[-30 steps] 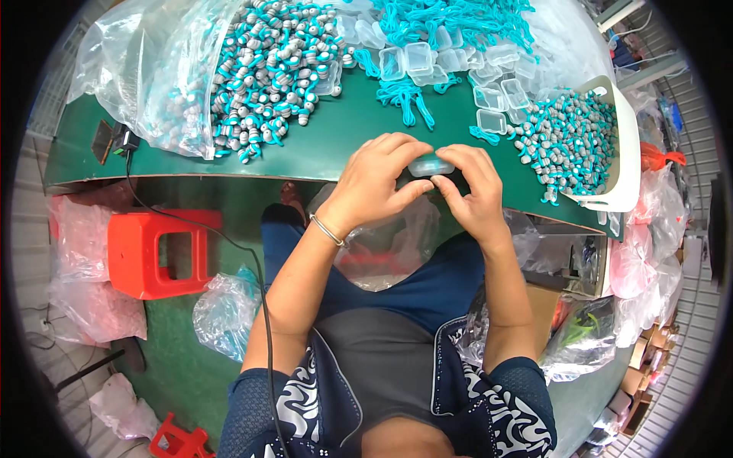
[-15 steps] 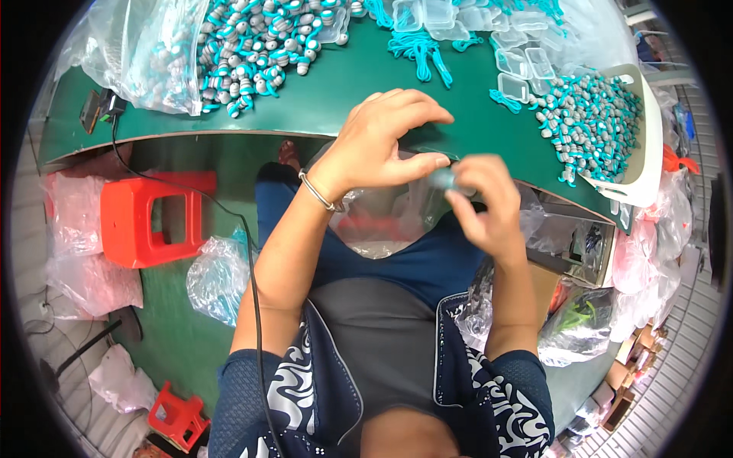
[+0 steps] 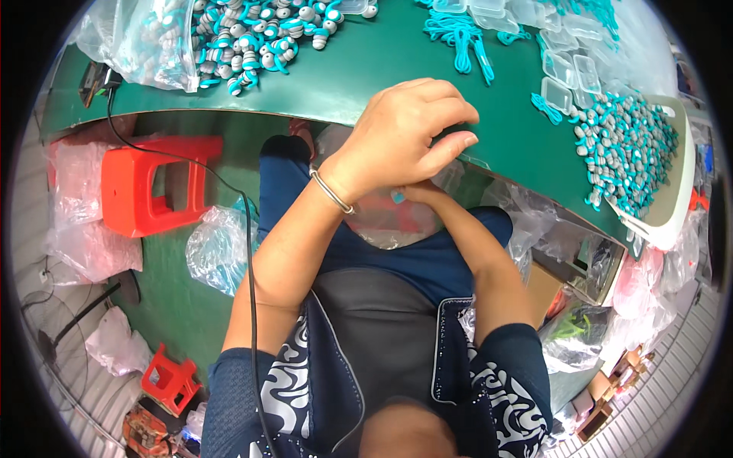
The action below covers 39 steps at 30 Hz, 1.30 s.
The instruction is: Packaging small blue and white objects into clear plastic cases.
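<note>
My left hand (image 3: 420,133) is over the front edge of the green table, back upward, a metal bangle on its wrist. Its fingers curl loosely and its thumb stands apart from them; nothing shows between them, though the palm is hidden. Below it, my right hand (image 3: 418,191) reaches in under the left wrist, mostly covered. A small light-blue piece (image 3: 398,197) shows at its fingertips, too little to name. Both hands are above a clear plastic bag (image 3: 389,229) at my lap. Grey striped bead-like pieces with turquoise cord (image 3: 256,38) lie heaped at the far left.
On the green table (image 3: 366,84) are turquoise cord bundles (image 3: 460,38) and clear plastic boxes (image 3: 557,70). A white bin (image 3: 663,229) with smaller grey and turquoise pieces stands right. Left are a red stool (image 3: 122,191), a bag (image 3: 217,248) and a black cable (image 3: 253,267).
My right hand has moved left and toward me, from beside the left hand to beneath its wrist. The left hand has shifted slightly right, and the view has turned a little.
</note>
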Available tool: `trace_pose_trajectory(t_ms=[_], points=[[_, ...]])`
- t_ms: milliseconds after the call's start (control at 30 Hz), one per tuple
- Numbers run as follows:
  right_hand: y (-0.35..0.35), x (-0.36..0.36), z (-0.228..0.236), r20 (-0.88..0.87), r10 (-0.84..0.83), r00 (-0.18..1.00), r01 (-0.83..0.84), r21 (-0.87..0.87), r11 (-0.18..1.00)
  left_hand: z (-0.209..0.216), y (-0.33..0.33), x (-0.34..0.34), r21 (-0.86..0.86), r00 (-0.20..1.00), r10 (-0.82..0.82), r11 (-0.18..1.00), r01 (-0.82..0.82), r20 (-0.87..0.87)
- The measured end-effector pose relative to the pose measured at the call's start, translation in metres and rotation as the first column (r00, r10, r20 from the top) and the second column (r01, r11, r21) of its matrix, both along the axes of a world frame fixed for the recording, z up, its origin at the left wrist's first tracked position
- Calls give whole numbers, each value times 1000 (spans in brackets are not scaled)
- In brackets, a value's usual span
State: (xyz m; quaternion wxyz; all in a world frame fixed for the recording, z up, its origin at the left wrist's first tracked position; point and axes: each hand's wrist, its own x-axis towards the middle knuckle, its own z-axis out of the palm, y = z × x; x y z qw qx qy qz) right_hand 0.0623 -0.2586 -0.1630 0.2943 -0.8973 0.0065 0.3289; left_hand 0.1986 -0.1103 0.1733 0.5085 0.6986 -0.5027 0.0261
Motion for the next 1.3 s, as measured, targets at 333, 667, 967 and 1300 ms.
trace_pose_trajectory(t_ms=[333, 667, 967, 1300], points=[[-21, -30, -60, -377, -122, 918, -88, -495, 865, -3, 0, 2, -23, 1000, 1, 1000, -1, -19], [-31, -46, -54, -396, -142, 907, -109, -547, 830, -2, -3, 4, -8, 999, -3, 1000, 4, 33], [-38, -38, -42, -477, -124, 870, -127, -461, 878, -3, -8, 4, 11, 999, -3, 1000, 2, 48], [-23, -10, -8, -323, -115, 939, -3, -341, 940, -5, -6, 3, 10, 998, 43, 999, -43, 48]])
